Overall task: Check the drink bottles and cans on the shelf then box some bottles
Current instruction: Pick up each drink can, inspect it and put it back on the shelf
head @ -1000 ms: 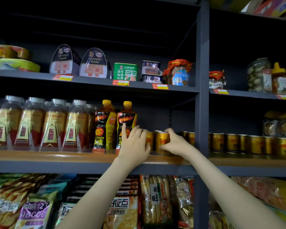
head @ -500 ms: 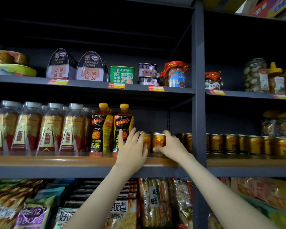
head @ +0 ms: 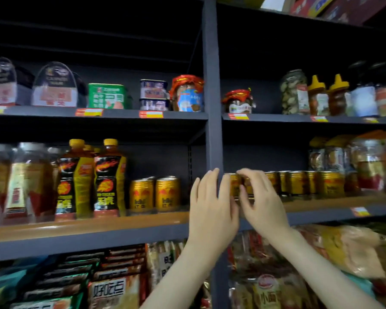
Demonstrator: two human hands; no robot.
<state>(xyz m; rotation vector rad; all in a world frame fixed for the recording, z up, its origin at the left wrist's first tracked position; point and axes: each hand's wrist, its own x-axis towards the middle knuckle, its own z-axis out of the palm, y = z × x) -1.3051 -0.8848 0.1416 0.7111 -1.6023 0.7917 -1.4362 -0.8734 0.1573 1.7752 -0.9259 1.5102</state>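
The right hand (head: 262,202) curls its fingers (head: 252,175) and thumb round a small gold metal drink can (head: 234,185) standing on the wooden-topped shelf (head: 87,226). The left hand (head: 212,210) holds its fingers straight and close together, upright against the dark grey metal shelf post (head: 212,85), just left of that can. Beyond the right fingers runs a row of matching gold cans (head: 299,182).

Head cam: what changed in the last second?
Both hands moved right, from the two gold cans left of the shelf post to the bay right of it. The right hand now grips a gold can there; the left hand, fingers straight, is at the post. The tiger bottles and those two cans stayed put.
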